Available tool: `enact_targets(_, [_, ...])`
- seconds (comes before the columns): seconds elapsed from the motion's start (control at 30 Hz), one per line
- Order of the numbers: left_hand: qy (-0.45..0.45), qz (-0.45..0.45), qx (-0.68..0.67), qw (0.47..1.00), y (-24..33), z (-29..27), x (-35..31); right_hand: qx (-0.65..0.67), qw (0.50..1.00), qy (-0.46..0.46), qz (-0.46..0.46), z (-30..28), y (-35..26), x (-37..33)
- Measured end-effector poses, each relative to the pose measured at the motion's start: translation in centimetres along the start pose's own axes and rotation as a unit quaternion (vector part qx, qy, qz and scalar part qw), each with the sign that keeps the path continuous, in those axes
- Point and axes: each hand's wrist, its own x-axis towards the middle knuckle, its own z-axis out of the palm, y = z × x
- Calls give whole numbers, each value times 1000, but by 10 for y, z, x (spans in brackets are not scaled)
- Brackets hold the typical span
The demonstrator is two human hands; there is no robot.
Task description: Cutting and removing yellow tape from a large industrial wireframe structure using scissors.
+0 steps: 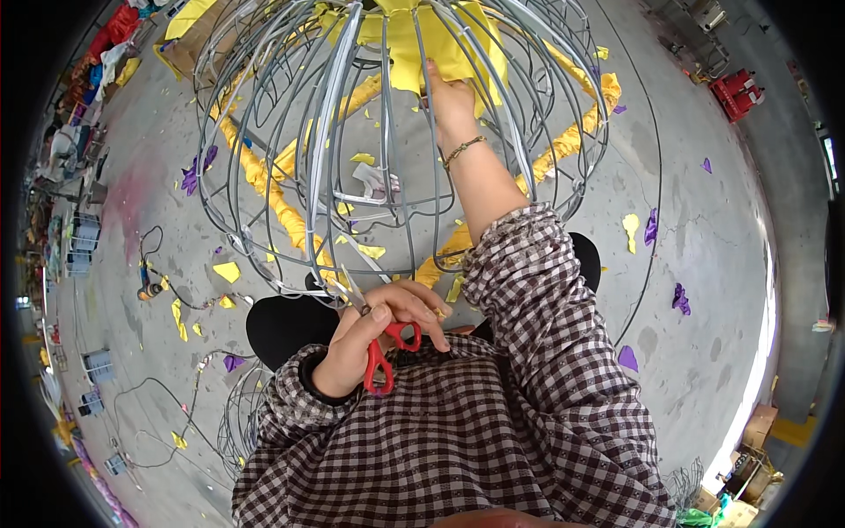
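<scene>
Probable sheet-fitting: left hand (378, 327) grips red-handled metal scissors (374, 363), lower centre; right hand (453, 101), its grip unclear, touches yellow cloth-like sheet (447, 55) on domed grey wire frame (334, 97), upper centre; next likely calls for tautening.

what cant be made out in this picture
All in the head view:
Right hand: some fingers hidden by the hand itself and yellow fabric, leaving its grip unclear.
Wire frame: top cut off by the upper edge.
Clutter along the left rim: mostly too small and distorted to identify.
</scene>
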Motion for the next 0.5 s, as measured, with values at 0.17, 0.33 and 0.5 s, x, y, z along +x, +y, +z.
enact_targets(0.17, [1,-21,-13,1000,1,1,4,23,999,-37,13,-4,4,3])
enact_targets(0.33, [-2,-23,-38,999,-3,3,7,104,984,-71,127,-17,9,7])
enact_targets(0.5, [2,-33,-34,999,-6,3,10,206,949,-135,195,-14,-2,4])
